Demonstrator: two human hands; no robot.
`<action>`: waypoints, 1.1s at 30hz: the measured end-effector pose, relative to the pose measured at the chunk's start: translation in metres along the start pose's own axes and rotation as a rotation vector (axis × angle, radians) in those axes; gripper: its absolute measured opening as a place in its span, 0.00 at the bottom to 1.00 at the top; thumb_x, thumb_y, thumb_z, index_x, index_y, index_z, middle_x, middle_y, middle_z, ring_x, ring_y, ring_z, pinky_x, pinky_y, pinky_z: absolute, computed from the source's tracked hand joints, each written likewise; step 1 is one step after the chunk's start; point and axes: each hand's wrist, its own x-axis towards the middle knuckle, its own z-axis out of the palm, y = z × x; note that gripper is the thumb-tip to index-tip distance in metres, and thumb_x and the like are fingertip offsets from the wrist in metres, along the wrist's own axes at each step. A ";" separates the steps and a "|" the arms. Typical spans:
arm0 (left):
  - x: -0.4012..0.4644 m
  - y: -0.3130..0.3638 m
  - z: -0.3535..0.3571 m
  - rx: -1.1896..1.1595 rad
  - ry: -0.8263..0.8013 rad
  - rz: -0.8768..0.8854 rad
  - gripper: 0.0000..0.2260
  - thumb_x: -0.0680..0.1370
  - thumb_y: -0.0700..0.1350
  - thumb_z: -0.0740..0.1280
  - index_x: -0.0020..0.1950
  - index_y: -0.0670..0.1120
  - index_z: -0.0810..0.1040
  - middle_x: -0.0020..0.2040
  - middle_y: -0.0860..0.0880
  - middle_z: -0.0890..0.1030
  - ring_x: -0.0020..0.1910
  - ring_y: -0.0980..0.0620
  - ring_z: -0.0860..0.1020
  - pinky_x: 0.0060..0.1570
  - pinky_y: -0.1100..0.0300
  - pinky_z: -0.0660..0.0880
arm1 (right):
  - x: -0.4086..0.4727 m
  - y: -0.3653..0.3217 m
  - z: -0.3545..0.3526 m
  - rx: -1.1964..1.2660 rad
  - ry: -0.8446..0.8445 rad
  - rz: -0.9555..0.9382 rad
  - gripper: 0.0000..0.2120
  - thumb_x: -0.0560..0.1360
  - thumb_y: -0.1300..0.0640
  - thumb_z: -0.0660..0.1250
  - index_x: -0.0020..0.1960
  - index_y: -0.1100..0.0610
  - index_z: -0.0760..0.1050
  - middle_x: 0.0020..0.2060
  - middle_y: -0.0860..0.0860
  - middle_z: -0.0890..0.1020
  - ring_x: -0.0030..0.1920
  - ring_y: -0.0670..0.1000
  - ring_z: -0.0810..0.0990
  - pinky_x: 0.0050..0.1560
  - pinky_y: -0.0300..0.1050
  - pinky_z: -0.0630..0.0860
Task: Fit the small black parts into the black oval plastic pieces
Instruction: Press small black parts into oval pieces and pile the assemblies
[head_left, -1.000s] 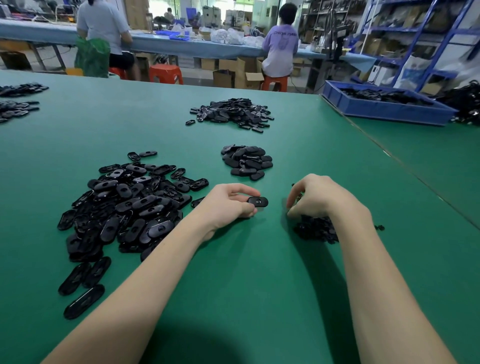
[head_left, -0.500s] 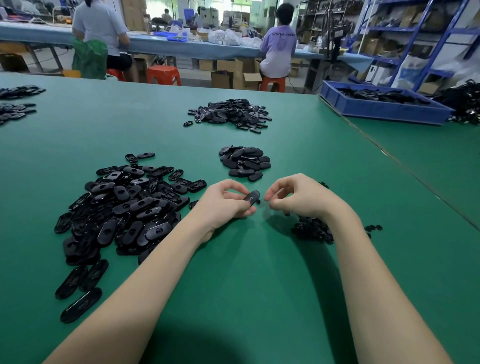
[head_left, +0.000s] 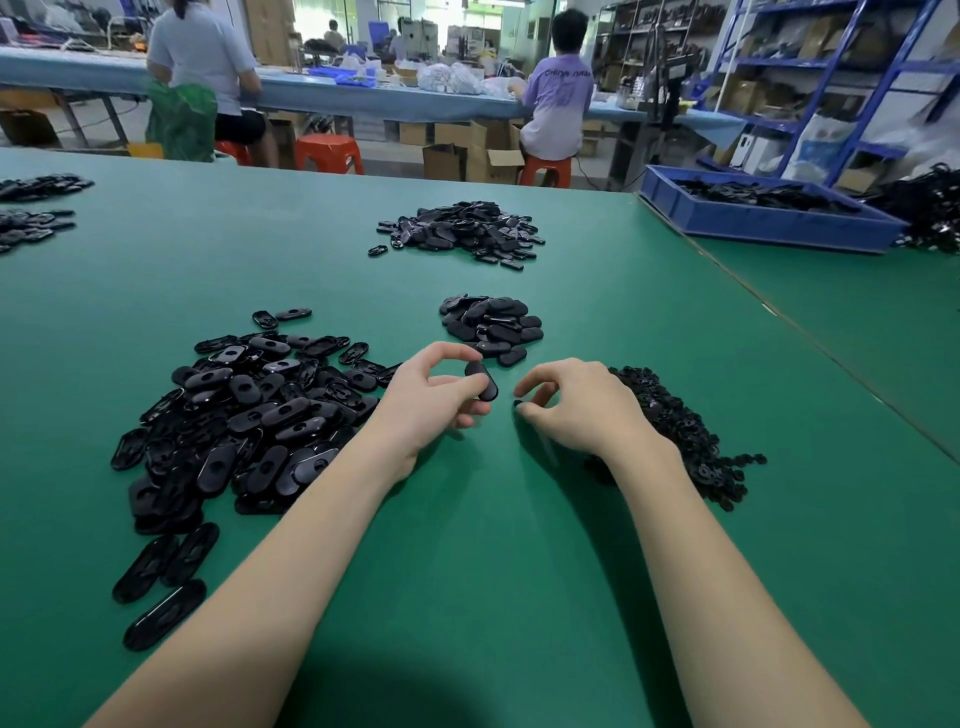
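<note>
My left hand (head_left: 434, 400) pinches one black oval piece (head_left: 482, 381) between thumb and fingers, tilted on edge just above the green table (head_left: 493, 545). My right hand (head_left: 576, 408) sits close to its right, fingertips curled on a tiny black part (head_left: 518, 403) near the tabletop. A large heap of oval pieces (head_left: 244, 421) lies to the left of my left hand. A pile of small black parts (head_left: 680, 431) lies under and behind my right wrist. A small stack of oval pieces (head_left: 491, 325) rests just beyond both hands.
Another heap of black pieces (head_left: 462, 231) lies farther back at centre, and more lie at the far left edge (head_left: 31, 208). A blue bin (head_left: 769, 213) of parts stands at the back right. Two people sit at a far bench.
My right hand left the small-parts pile and came left toward the oval piece. My left hand tilted that piece from flat onto its edge and lifted it slightly.
</note>
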 end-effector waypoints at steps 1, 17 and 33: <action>0.001 0.000 -0.001 0.001 0.010 0.006 0.07 0.78 0.39 0.70 0.54 0.48 0.80 0.39 0.47 0.86 0.36 0.52 0.83 0.34 0.63 0.76 | 0.000 -0.001 0.002 -0.019 0.021 -0.004 0.08 0.75 0.46 0.70 0.54 0.39 0.82 0.44 0.38 0.83 0.48 0.48 0.79 0.47 0.43 0.71; 0.007 -0.006 -0.010 0.130 0.135 0.033 0.05 0.77 0.38 0.68 0.47 0.47 0.82 0.41 0.46 0.85 0.35 0.51 0.83 0.41 0.58 0.81 | -0.001 -0.002 0.007 0.033 0.131 0.051 0.06 0.74 0.53 0.67 0.47 0.44 0.82 0.44 0.40 0.84 0.48 0.52 0.81 0.46 0.44 0.71; 0.053 0.008 -0.001 1.340 0.097 0.165 0.17 0.81 0.45 0.63 0.71 0.50 0.73 0.67 0.46 0.75 0.65 0.42 0.75 0.60 0.48 0.73 | 0.003 0.001 0.005 0.308 0.050 0.094 0.05 0.73 0.53 0.70 0.42 0.44 0.82 0.38 0.39 0.83 0.40 0.41 0.80 0.43 0.42 0.77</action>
